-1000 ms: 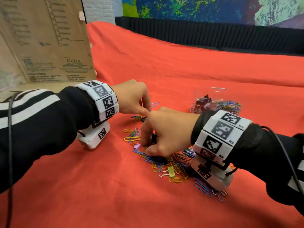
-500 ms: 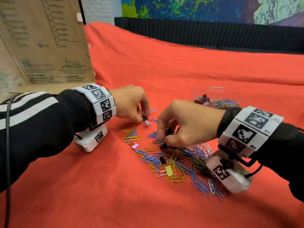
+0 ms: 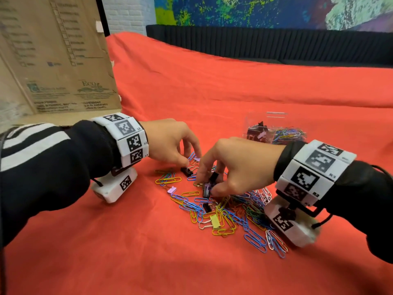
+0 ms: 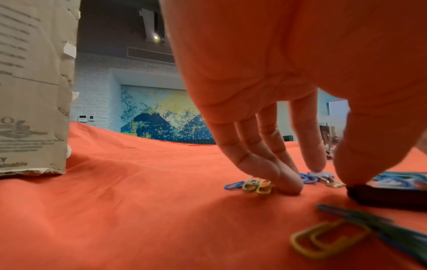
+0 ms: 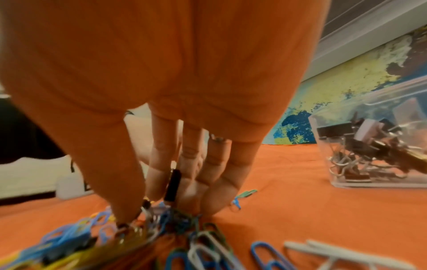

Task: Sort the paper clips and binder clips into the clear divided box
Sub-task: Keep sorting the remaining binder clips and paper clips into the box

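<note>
Inside clear box (image 3: 265, 124) — binder clips (image 3: 256, 132), paper clips (image 3: 289, 134)

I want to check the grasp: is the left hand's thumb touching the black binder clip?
Touching. The left wrist view shows the left hand with its thumb tip pressed on the black binder clip, with no gap.

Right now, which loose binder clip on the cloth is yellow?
The yellow binder clip, lying in the near part of the paper clip pile with its silver handles pointing left. The other loose binder clips visible are black or lilac.
</note>
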The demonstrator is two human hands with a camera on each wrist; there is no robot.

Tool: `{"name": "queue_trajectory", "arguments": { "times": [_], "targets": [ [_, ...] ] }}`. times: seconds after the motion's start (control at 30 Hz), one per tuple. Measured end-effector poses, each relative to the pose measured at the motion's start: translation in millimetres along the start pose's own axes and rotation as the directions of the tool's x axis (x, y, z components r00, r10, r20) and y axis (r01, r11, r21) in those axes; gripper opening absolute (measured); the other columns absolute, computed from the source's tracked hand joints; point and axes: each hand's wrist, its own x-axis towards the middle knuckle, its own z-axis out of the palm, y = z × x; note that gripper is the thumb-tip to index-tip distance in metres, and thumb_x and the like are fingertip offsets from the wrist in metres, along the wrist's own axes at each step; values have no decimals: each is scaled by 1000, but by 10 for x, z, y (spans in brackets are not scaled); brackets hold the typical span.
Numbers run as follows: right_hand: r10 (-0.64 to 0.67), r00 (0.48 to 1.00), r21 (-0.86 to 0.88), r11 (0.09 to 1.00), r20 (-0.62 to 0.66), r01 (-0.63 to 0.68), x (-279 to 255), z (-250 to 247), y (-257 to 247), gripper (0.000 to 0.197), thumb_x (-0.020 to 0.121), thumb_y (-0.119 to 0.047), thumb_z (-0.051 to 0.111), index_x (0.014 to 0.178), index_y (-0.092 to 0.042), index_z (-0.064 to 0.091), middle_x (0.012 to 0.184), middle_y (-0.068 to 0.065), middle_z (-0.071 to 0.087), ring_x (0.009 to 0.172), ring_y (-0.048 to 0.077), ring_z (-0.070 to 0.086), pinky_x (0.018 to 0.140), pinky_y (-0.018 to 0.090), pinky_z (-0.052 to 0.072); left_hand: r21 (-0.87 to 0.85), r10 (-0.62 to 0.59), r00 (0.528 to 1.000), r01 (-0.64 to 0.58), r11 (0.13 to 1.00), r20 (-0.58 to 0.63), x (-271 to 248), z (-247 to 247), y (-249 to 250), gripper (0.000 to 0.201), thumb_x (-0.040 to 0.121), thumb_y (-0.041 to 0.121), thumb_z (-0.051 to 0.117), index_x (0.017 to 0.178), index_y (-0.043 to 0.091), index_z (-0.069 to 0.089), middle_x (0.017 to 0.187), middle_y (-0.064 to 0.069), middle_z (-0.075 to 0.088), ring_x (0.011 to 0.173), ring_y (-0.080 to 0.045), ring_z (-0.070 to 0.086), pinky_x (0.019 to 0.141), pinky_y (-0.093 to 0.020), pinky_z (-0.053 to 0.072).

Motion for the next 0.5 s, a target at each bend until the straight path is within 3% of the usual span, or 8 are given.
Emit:
{"name": "queue_trajectory", "arguments": {
  "times": [0.07, 0.13, 0.2, 0.27, 0.33, 0.43, 0.5],
  "targets": [
    [-22, 999, -16, 1000, 23, 22, 15, 45, -33, 26, 76, -31, 75, 101, -40, 73, 65, -27, 61, 68, -4, 58, 65, 11, 44, -3, 27, 999, -27, 1000, 32, 30, 15, 45, 23, 78, 35, 70, 91, 51, 62, 87, 17, 70, 70, 4, 67, 64, -10, 43],
    [-42, 999, -29, 999, 30, 43, 23, 67, -49, 20, 77, -27, 74, 95, -35, 74, 74, -17, 66, 73, 3, 60, 72, 22, 51, 11, 57, 997, -58, 998, 58, 56, 1, 83, 33, 80, 33, 68, 77, 63, 53, 87, 15, 70, 71, 1, 68, 64, -12, 43],
    [-44, 999, -78, 996, 17, 46, 26, 66, -48, 12, 76, -27, 73, 87, -29, 73, 74, -10, 67, 71, 9, 60, 73, 28, 54, 40, 60, 996, -62, 997, 66, 77, -15, 105, 39, 81, 29, 65, 70, 64, 52, 83, 15, 70, 72, -1, 68, 68, -18, 46],
    [-28, 1000, -115, 993, -8, 27, 18, 47, -25, 8, 76, -30, 73, 83, -27, 72, 68, -10, 64, 64, 6, 55, 68, 24, 50, 31, 38, 997, -40, 999, 71, 81, -26, 123, 25, 84, 29, 63, 78, 54, 61, 81, 18, 69, 74, -3, 68, 75, -23, 49],
    [-6, 999, -116, 993, -43, 1, -7, 14, 15, 10, 76, -35, 75, 83, -28, 74, 64, -13, 62, 62, 2, 55, 63, 20, 44, 26, 16, 998, -18, 999, 64, 81, -23, 110, 14, 84, 40, 65, 97, 40, 68, 83, 19, 70, 72, 3, 66, 78, -25, 52],
    [45, 995, -80, 995, -85, -52, -64, -51, 96, 15, 75, -40, 78, 85, -29, 76, 70, -9, 70, 60, -2, 57, 58, 11, 40, 28, -7, 998, 5, 1000, 67, 75, -11, 71, 38, 70, 58, 74, 101, 36, 69, 83, 19, 70, 68, 7, 63, 75, -24, 53],
    [60, 994, -38, 997, -88, -63, -92, -92, 139, 14, 74, -39, 80, 84, -30, 77, 68, -10, 71, 57, -4, 58, 54, 5, 38, 21, -15, 996, 14, 1000, 82, 68, -11, 78, 40, 67, 59, 76, 99, 35, 69, 82, 17, 71, 67, 6, 64, 74, -24, 53]
  ]
}}
